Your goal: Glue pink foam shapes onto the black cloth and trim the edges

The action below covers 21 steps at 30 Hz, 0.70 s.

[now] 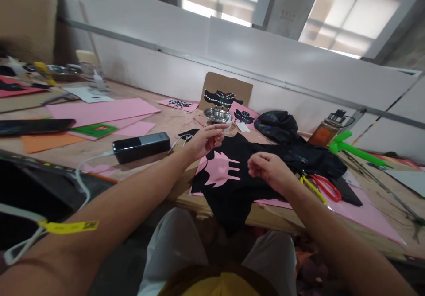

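Observation:
My left hand (pixel 208 142) hovers over the far left part of a black cloth (pixel 229 203), its index finger stretched out and the other fingers loosely curled, with nothing visible in it. Just beyond the fingertip, partly covered, stands a small white bottle (pixel 229 119). My right hand (pixel 269 168) is above the cloth's right side, fingers curled together; whether they hold something tiny is hidden. Between the hands, a jagged pink cutout (pixel 219 169) with several prongs lies on the black cloth, which hangs over the table's front edge.
Behind the cloth sit a metal bowl (pixel 214 115) and beaded black shapes on cardboard (pixel 212 79). Red-handled scissors (pixel 328 187) lie right, near a bottle (pixel 323 130) and a green balloon (pixel 360 154). A power bank (pixel 142 147) with a white cable is left.

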{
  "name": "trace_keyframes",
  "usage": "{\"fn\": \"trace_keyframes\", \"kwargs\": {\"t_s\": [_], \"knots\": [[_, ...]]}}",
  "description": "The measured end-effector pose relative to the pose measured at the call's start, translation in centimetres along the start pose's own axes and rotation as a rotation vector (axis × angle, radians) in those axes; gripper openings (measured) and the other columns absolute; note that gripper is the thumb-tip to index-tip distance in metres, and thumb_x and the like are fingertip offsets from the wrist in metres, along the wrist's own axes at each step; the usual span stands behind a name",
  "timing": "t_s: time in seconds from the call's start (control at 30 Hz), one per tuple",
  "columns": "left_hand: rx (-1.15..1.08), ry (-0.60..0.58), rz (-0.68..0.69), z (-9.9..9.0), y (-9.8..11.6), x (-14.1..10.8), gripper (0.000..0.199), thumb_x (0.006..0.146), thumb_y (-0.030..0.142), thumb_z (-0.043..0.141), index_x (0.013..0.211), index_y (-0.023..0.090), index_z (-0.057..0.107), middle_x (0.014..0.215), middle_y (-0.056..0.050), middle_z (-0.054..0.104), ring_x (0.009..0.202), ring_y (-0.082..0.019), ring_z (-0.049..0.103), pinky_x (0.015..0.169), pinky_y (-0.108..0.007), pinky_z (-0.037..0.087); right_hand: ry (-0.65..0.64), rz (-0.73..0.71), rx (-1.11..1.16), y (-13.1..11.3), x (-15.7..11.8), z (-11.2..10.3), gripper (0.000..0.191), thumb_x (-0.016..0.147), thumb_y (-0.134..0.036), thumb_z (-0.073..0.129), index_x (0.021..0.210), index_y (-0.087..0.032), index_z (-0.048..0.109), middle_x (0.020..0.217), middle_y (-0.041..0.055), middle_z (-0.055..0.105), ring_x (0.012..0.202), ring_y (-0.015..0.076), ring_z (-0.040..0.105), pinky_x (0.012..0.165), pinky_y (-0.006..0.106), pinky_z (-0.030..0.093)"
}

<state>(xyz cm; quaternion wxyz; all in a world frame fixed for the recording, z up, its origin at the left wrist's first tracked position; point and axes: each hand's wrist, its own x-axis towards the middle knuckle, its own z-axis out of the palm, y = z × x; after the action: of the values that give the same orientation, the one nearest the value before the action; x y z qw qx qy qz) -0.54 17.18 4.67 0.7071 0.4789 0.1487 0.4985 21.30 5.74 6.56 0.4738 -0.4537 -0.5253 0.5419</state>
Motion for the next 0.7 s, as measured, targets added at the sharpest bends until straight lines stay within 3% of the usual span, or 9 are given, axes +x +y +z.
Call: {"fn": "trace_keyframes", "kwargs": {"t_s": [0.13,0.27,0.5,0.7], "knots": [[0.008,-0.008,-0.002,-0.2,0.0,0.1,0.032,0.077,0.015,0.07,0.108,0.012,0.069,0.064,0.001,0.055,0.055,-0.007,0.049,0.05,-0.018,0.04,-0.09,0.129,-0.192,-0.7,-5.5,-2.2,0.028,0.072,-0.045,0.077,0.069,-0.018,0.071,0.07,0.0033,0.068,0.058,0.0123,0.061,0.061,0.027,0.049],[0.033,-0.023,-0.005,-0.2,-0.2,0.1,0.031,0.078,0.018,0.071,0.108,0.012,0.069,0.064,0.001,0.056,0.055,-0.008,0.049,0.049,-0.018,0.04,-0.099,0.17,-0.387,-1.4,-8.8,-3.6,0.025,0.076,-0.045,0.073,0.069,-0.02,0.073,0.067,0.0035,0.067,0.06,0.0134,0.06,0.062,0.027,0.047],[0.081,-0.033,0.014,-0.3,-0.2,0.1,0.031,0.076,0.02,0.072,0.106,0.013,0.069,0.062,0.002,0.055,0.054,-0.008,0.049,0.051,-0.019,0.042,-0.112,0.302,-0.528,-1.2,-11.9,-4.1,0.017,0.071,-0.038,0.076,0.072,-0.021,0.073,0.067,0.0004,0.066,0.056,0.0109,0.053,0.054,0.024,0.04],[0.109,-0.029,0.022,-0.3,-0.1,0.2,0.031,0.075,0.02,0.073,0.105,0.013,0.07,0.064,0.001,0.056,0.055,-0.008,0.049,0.05,-0.018,0.039,-0.099,0.303,-0.751,-1.1,-12.9,-3.5,0.023,0.066,-0.034,0.079,0.067,-0.017,0.064,0.064,-0.0029,0.06,0.06,0.0106,0.051,0.056,0.023,0.037]]}}
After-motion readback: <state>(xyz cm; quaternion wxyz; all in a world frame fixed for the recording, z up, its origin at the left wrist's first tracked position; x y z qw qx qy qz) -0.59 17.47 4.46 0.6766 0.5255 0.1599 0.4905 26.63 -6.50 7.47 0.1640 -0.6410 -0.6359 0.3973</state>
